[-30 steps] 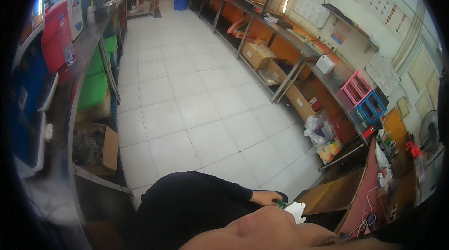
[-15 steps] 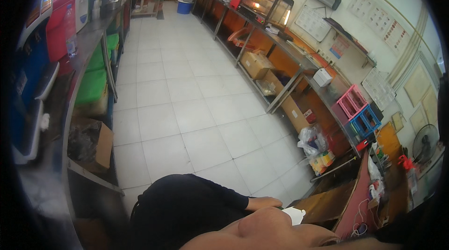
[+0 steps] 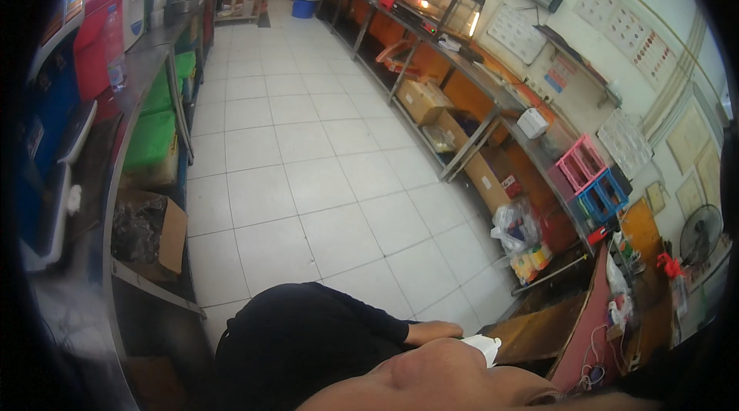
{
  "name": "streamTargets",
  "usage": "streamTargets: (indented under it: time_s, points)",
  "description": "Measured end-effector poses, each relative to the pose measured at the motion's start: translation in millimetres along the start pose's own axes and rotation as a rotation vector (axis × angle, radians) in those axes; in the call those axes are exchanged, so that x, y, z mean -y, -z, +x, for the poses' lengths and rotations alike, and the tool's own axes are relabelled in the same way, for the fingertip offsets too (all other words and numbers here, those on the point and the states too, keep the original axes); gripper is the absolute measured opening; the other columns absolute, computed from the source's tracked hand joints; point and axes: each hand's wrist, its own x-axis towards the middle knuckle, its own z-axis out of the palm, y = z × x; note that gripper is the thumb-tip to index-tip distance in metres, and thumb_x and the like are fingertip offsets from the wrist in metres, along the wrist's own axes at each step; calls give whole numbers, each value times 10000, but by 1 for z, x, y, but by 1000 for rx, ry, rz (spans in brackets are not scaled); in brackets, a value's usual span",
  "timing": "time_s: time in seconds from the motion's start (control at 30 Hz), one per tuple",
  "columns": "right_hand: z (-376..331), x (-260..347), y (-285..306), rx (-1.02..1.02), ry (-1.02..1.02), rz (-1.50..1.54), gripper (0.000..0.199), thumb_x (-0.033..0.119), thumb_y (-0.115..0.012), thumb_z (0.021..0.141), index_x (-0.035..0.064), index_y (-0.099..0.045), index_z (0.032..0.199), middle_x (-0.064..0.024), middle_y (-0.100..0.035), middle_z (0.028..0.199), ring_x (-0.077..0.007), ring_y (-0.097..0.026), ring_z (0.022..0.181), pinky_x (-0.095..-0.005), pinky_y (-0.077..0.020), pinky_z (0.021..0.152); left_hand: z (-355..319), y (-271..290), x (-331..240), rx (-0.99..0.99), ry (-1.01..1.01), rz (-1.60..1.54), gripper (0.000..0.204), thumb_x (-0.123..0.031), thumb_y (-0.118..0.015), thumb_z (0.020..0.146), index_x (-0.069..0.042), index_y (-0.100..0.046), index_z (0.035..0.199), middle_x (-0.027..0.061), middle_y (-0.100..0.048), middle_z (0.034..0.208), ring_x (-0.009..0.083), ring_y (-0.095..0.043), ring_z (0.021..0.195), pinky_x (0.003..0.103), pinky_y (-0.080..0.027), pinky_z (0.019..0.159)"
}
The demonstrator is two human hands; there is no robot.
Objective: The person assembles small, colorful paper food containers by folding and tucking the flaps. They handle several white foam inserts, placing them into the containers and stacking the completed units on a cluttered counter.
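Progress: can't be graded from this view. No finished or half-finished result shows at the hands. One bare hand in frame, apparently the left hand [image 3: 435, 332], out at the end of a black sleeve [image 3: 308, 322]; fingertips mostly covered by bare skin [image 3: 446, 371] close to the lens, so can't tell if it's gripping or relaxed. Right hand out of frame, so can't say whether the two are together or apart. Nearest thing is a white item [image 3: 485, 346], just past the left hand and near the left end of a wooden board [image 3: 539, 328]; its lower part is covered, contact with the fingers unclear. So: done, nothing I can confirm; left, can't tell either. Surroundings: right-hand counter [image 3: 543, 153] has a pink basket [image 3: 582, 162] and blue basket [image 3: 603, 195] side by side at its near end, white box [image 3: 532, 123] farther along. Open carton [image 3: 174, 238] sits under the left-hand counter [image 3: 150, 57], toward its near end. The hand is well apart from all of those.
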Motion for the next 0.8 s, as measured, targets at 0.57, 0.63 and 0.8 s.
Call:
streamTargets:
  time_s: [0.57,0.63,0.8]
  points:
    - [14,-5,8,-127,86,-143,243,-18,-803,690,-38,-596,815,-43,-604,723,-138,-526,686,-300,-454,597,2,-2,-53,128,-339,8,589,18,-493,979,-79,-282,1521,182,-543,1120,322,-557,1020,373,-455,912]
    - [13,0,7,-105,26,-81,234,-25,-796,698,-39,-597,821,-49,-614,736,-143,-534,696,-304,-467,605,-3,0,-34,125,-292,61,668,28,-481,984,-99,-234,1591,178,-537,1135,321,-551,1024,368,-453,917]
    - [9,15,0,-76,-24,39,221,-64,-762,730,-50,-637,911,-61,-661,841,-148,-582,768,-309,-507,692,3,-1,-14,161,-218,73,738,-20,-459,1028,-185,-76,1637,174,-520,1203,311,-550,1072,358,-451,948]
